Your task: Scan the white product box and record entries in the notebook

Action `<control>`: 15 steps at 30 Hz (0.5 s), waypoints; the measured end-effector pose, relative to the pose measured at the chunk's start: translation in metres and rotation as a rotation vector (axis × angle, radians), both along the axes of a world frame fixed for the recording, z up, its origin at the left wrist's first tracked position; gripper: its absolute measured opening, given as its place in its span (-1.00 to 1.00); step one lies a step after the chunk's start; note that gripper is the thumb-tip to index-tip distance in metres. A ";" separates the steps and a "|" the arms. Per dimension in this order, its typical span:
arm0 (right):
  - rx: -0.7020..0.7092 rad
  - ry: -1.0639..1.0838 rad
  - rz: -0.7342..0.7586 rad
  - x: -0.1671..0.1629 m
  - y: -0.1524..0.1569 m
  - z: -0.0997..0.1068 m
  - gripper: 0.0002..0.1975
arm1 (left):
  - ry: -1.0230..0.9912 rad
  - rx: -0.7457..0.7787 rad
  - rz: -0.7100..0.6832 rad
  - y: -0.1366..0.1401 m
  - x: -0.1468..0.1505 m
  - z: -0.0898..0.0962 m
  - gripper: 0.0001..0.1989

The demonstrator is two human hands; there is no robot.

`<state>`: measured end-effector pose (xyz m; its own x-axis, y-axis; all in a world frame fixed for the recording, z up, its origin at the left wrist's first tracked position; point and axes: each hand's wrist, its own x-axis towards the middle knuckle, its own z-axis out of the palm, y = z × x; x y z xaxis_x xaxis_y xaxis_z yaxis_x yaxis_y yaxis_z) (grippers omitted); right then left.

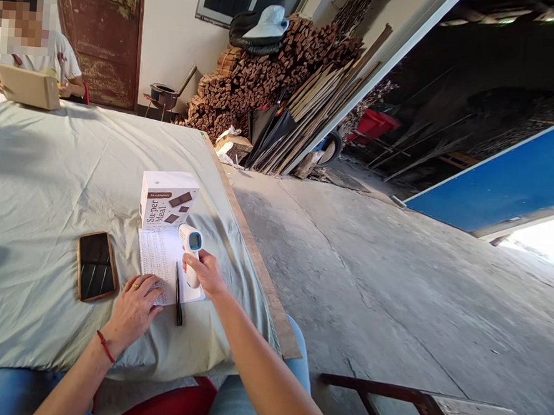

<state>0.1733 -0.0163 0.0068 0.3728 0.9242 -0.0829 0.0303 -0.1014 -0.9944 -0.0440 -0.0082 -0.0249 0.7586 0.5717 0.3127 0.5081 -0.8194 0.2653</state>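
Observation:
My right hand [205, 273] is wrapped round the handle of a white infrared thermometer [192, 238], held upright above a printed sheet of paper [154, 255]. Its small blue-rimmed screen faces me. Just beyond stands a white box [167, 197] marked "Su-per Meal" with brown squares on its front. My left hand [136, 305] lies flat, fingers spread, at the paper's lower left edge. Between the hands a black pen [178, 298] rests across the sheet and onto the cloth. Left of my left hand lies a phone [97, 266] in a brown case, its screen dark.
A pale green cloth [72, 176] covers the table, whose wooden edge [251, 243] runs along the right. Across the table a person holds a cardboard box [28, 87]. Stacked firewood [261, 69] stands by the wall. A wooden stool [415, 401] is at lower right.

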 end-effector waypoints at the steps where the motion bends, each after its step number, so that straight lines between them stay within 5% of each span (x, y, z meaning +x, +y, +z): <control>1: -0.021 -0.013 -0.009 -0.001 -0.010 0.002 -0.62 | 0.000 0.007 0.000 0.000 0.000 -0.001 -0.71; 8: -0.023 -0.073 -0.086 -0.029 -0.063 0.040 -0.70 | -0.018 0.052 -0.016 0.002 -0.002 -0.004 -0.75; 15: 0.042 -0.009 0.080 -0.051 -0.078 0.055 -0.67 | -0.026 0.082 -0.024 0.003 -0.002 -0.002 -0.75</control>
